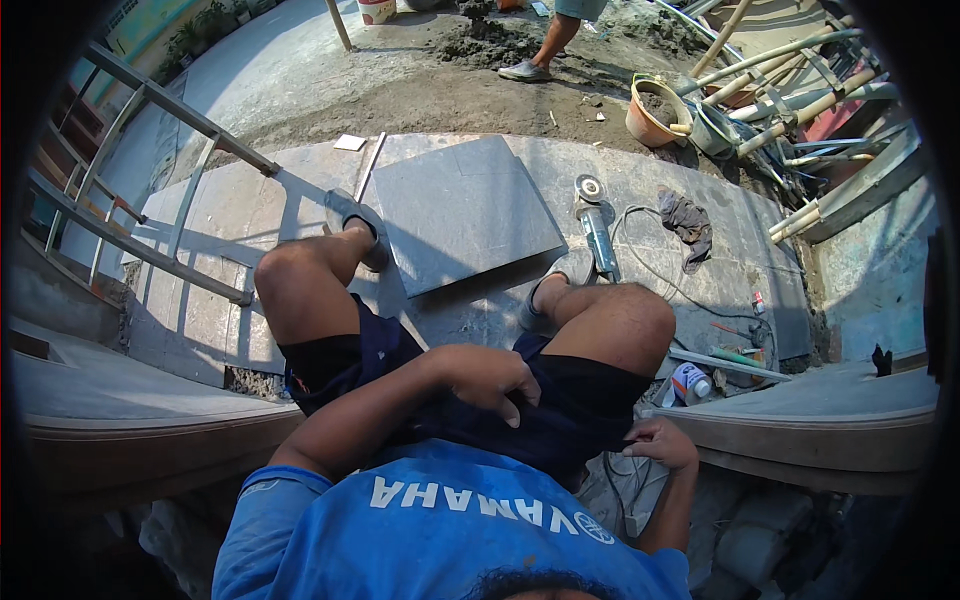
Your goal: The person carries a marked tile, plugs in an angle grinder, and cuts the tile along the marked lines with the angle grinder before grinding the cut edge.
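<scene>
Person sits facing the tile (460, 205), knees bent and apart. Left hand (495, 385) is over the lap, just above the dark shorts (590, 400); fingers bent, thumb apart from them, nothing seen in its grasp. Right hand (660, 443) is at the right edge of the shorts, thumb and fingertips at the cloth; cannot tell whether they are clamped on it.

Tile: grey, on the paving (270, 170) between the feet, a second slab showing from under its right side. Part in sun, near part in shade. Left shoe (358, 225) is just beside its left edge; right shoe (530, 310) is near its lower right corner.

Grinder (598, 240) lies right of the tile, disc end away from the person. Its cord (680, 290) loops past a dark rag (686, 225). White bottle (690, 383) lies near the right knee. Farther off: bucket (655, 112), metal frame (190, 125), another person's leg (560, 42).
</scene>
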`<state>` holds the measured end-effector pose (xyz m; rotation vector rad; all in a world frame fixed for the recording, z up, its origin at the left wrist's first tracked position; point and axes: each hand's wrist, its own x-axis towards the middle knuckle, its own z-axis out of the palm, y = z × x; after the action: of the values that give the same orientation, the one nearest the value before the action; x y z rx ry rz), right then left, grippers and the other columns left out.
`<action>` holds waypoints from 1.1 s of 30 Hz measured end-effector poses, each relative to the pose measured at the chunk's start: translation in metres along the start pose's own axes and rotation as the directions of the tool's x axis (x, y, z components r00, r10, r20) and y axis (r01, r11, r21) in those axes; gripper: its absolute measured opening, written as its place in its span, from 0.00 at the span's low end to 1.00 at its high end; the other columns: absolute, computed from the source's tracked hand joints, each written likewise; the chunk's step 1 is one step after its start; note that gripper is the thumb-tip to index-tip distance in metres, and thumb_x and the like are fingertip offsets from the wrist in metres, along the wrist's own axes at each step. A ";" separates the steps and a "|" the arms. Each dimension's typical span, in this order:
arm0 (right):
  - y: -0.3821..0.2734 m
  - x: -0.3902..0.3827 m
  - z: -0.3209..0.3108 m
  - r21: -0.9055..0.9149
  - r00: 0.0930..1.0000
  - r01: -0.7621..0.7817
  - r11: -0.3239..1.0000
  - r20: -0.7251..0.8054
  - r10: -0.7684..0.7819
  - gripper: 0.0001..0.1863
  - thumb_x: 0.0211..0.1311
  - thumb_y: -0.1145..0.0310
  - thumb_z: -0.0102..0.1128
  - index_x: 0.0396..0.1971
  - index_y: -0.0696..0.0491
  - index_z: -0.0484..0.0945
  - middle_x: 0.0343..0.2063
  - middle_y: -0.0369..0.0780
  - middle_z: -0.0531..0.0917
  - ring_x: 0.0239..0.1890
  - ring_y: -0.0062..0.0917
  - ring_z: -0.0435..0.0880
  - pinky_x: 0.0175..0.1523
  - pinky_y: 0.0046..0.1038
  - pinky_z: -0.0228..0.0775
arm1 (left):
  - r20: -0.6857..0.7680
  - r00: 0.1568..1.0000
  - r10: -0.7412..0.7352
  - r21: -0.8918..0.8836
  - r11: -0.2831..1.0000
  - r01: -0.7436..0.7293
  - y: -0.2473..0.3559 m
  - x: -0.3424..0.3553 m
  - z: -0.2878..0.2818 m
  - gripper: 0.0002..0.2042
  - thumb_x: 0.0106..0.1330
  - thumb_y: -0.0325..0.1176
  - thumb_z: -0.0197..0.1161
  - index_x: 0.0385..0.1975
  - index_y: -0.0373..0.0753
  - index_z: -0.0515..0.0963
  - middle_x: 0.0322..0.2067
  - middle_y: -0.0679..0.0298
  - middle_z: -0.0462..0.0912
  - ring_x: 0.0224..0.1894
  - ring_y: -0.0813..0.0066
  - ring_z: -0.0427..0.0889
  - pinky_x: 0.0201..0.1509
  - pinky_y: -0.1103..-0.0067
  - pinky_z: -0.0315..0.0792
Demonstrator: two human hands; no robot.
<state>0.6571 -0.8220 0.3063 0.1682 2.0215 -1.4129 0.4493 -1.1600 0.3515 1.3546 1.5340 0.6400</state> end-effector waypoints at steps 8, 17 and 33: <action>-0.068 0.050 -0.148 -0.002 0.805 0.261 0.965 -0.552 -0.219 0.18 0.62 0.61 0.63 0.48 0.57 0.79 0.31 0.32 0.80 0.35 0.14 0.76 0.43 0.19 0.71 | -0.587 0.809 -0.042 0.089 0.989 0.116 0.023 -0.096 -0.113 0.26 0.59 0.40 0.70 0.56 0.37 0.74 0.53 0.57 0.79 0.57 0.62 0.76 0.63 0.67 0.69; -0.078 0.287 -0.260 -0.642 0.812 -0.188 0.743 -0.527 -0.250 0.43 0.48 0.37 0.68 0.52 0.62 0.76 0.46 0.52 0.82 0.50 0.37 0.82 0.53 0.32 0.73 | -0.860 0.465 -0.210 0.144 0.774 0.616 -0.015 -0.201 -0.275 0.28 0.67 0.38 0.63 0.66 0.45 0.63 0.47 0.57 0.77 0.50 0.69 0.79 0.57 0.73 0.71; 0.042 0.446 -0.205 -0.591 0.816 -0.523 0.614 -0.556 0.160 0.48 0.43 0.45 0.73 0.58 0.63 0.65 0.44 0.59 0.81 0.48 0.50 0.81 0.52 0.41 0.73 | -0.430 0.636 -0.640 0.244 0.596 0.765 -0.267 -0.115 -0.343 0.24 0.64 0.37 0.66 0.58 0.40 0.70 0.42 0.50 0.82 0.43 0.58 0.84 0.47 0.66 0.78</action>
<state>0.2400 -0.7389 0.0572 0.5574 2.5912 -0.2355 0.0154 -1.2657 0.2963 0.7825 2.3719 -0.0162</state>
